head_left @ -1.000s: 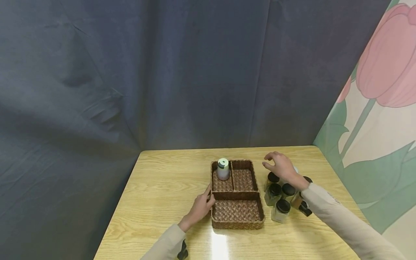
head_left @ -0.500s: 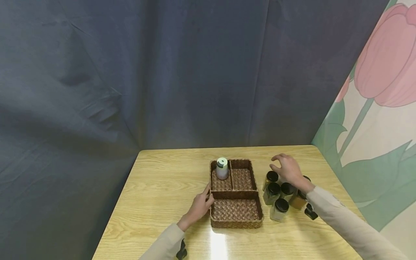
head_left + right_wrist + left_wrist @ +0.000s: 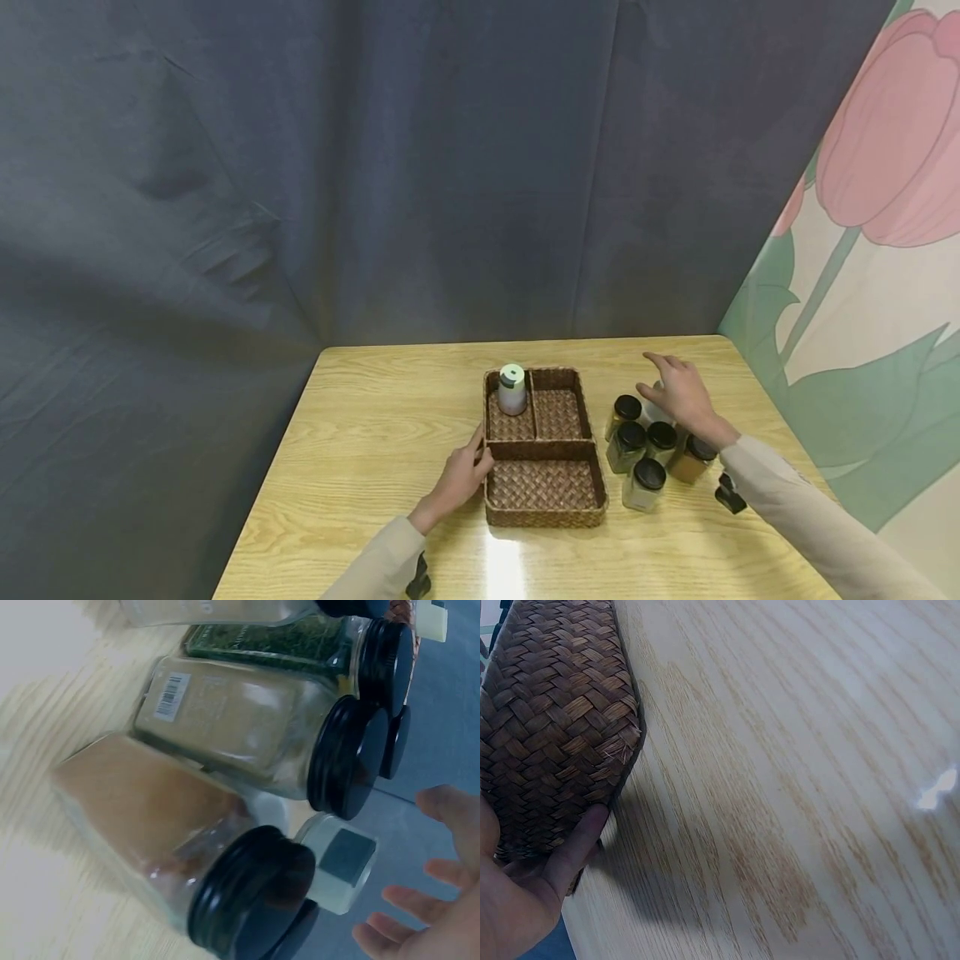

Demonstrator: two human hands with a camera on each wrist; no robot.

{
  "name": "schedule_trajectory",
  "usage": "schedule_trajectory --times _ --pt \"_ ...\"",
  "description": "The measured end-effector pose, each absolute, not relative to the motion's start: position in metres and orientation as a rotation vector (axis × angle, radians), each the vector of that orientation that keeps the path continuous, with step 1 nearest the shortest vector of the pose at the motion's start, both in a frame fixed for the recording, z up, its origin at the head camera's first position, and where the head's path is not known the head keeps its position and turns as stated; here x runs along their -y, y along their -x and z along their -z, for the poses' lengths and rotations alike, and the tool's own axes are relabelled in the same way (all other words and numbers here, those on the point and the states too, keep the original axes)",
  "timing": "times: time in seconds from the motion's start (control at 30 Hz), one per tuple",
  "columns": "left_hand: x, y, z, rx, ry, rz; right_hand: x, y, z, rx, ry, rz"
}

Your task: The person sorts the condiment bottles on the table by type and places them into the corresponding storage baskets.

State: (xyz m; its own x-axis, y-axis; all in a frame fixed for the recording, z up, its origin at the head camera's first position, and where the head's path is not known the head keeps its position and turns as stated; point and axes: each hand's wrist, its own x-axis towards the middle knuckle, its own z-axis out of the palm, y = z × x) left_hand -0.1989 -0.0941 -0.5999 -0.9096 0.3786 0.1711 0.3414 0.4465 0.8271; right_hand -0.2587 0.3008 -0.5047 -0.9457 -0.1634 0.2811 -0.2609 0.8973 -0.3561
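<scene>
My left hand [image 3: 459, 479] holds the left wall of a brown woven basket [image 3: 546, 518], which has three compartments. In the left wrist view a finger lies along the outer weave, close to the bottom edge. The back left compartment contains a white-capped bottle [image 3: 512, 398]. Right of the basket, my right hand [image 3: 684, 396] hovers over a group of spice jars with its fingers apart, holding nothing. Nearest its fingers in the right wrist view is another white-capped bottle [image 3: 341, 862], partly hidden behind a black-lidded jar of orange-brown powder [image 3: 142, 817].
Beside that jar stand a jar of tan powder [image 3: 225, 724] and a jar of green herbs [image 3: 274, 646]. Another black-lidded jar [image 3: 642, 493] is at the front of the group. A dark curtain [image 3: 465, 183] hangs behind the wooden table [image 3: 375, 433]; a painted wall [image 3: 885, 333] borders the right.
My right hand has moved to the right, away from the basket and over the jars, and its fingers have spread. The left hand stays on the basket.
</scene>
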Motion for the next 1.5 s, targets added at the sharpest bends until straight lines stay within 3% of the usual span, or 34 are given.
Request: schedule_trajectory --times 0.7,1.5 --pt "0.099 0.204 0.604 -2.634 -0.610 -1.426 -0.316 0.247 0.515 2.993 -0.082 -0.721" --pt "0.097 0.204 0.602 -2.627 -0.657 -1.448 -0.321 0.244 0.523 2.959 -0.115 -0.626"
